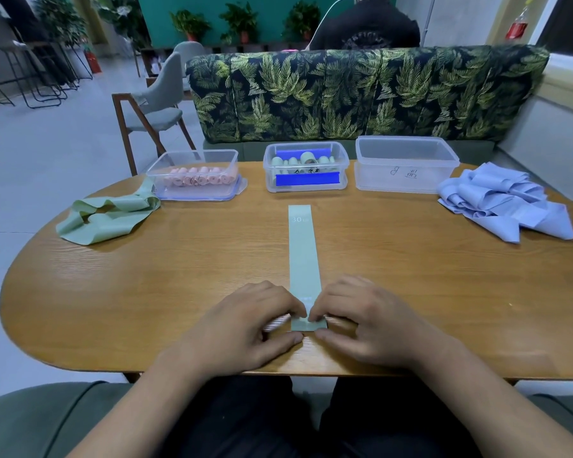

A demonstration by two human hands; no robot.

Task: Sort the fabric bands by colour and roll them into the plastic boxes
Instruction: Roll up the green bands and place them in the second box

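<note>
Pinching with curled fingers, the left hand (242, 328) and right hand (374, 322) gripped the near end of the long pale-green fabric band (303, 256) by the oval wooden table (146, 276) front edge; it lay flat, reaching toward the clear plastic box of green rolls (344, 170) at the table's far edge.

Both hands pinch the near end of a green band (304, 259) that lies flat on the wooden table (146, 276); the left hand (245, 325) and the right hand (371, 322) meet fingertip to fingertip on it. Beyond the fingers stand three plastic boxes: the left box (196, 176) with pink rolls, the middle box (306, 166) with green rolls, the right box (406, 163) without rolls.
</note>
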